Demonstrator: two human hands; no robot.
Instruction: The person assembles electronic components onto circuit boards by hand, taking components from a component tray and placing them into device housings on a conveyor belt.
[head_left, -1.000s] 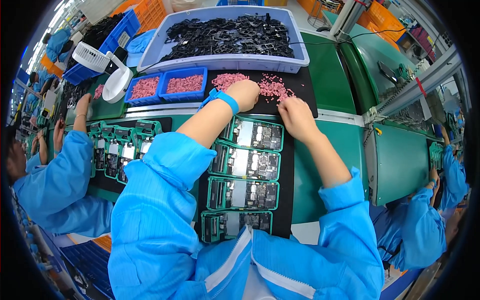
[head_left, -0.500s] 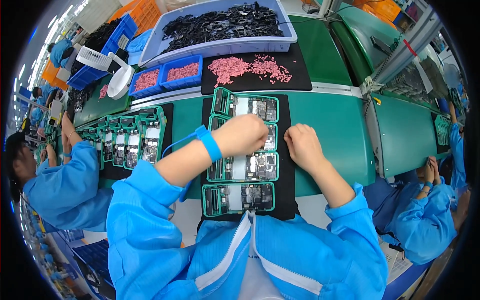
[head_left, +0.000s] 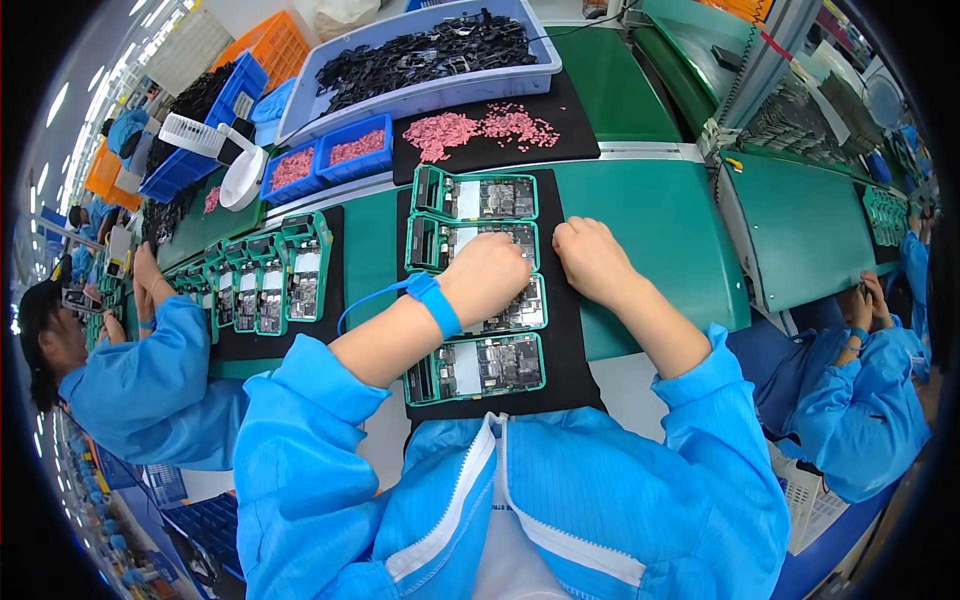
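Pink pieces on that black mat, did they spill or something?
Maybe. The pink pieces lie loose on the black mat, scattered more thinly toward the right, while others sit in two blue bins. It looks messy, but I can't tell whether they spilled.

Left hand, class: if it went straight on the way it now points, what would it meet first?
Probably the right hand, across a narrow gap to the right of the left hand and slightly higher in the picture; depth is unclear here, so it might miss.
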